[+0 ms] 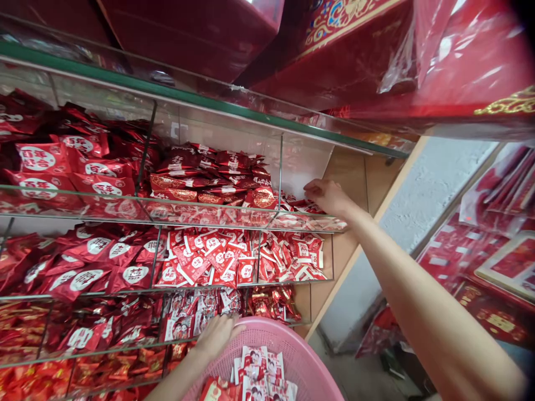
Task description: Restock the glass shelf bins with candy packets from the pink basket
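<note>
A pink plastic basket [311,356] is low in front of me, holding several red-and-white packets [257,379]. At its far left rim is my left hand [218,335], closed on the edge, though its grip is partly hidden. My right hand [326,195] reaches into the right-end compartment of an upper shelf. Its fingers are loosely bent just above small red-and-white packets [292,203], and nothing shows in them. A glass strip [200,214] runs along the front of that shelf, below my right wrist.
Glass dividers [280,172] split the shelves into compartments of red packets [209,259]. Overhead, a green-edged glass shelf [200,103] carries large red boxes [196,33]. A wooden side panel [363,234] closes the shelves on the right, with wrapped red goods [493,223] beyond the wall.
</note>
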`<state>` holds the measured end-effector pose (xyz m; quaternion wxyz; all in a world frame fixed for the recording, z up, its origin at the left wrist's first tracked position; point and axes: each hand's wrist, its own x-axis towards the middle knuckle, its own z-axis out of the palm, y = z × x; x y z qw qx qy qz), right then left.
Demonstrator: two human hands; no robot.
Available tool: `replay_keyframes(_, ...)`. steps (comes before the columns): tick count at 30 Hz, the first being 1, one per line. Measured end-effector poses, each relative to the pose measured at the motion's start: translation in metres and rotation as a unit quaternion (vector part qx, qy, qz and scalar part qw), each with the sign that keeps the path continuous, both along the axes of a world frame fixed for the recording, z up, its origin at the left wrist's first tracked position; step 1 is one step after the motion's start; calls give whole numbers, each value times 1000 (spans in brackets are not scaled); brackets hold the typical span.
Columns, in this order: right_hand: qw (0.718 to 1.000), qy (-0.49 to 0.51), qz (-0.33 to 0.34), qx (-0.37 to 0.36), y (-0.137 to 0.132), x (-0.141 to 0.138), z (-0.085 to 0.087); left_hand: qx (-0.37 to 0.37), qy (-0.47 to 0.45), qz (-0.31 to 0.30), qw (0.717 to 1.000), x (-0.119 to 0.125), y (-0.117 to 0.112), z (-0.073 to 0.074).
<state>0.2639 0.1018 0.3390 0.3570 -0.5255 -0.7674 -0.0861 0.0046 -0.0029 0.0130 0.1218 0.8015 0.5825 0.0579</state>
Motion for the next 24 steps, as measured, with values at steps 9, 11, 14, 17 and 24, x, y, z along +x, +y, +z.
replay_keyframes(9, 997, -58, -21, -55, 10, 2, -4, -1, -5, 1, 1000, 1, 0, 2)
replay_keyframes(11, 999, -16, -29, -23, 7, 3, -4, 2, -1, 2, 1000, 1, 1, 0)
replay_keyframes(14, 995, 91, -23, 26, 0, 5, -6, -1, 2, 10, 1000, 1, 2, -4)
replay_keyframes(17, 980, 197, 9, 36, -5, 8, -8, 4, -3, 10, 1000, 0, 2, -8)
replay_keyframes(24, 915, 380, 134, -2, -7, 14, -8, 20, 4, 2, 1000, 0, 1, -4)
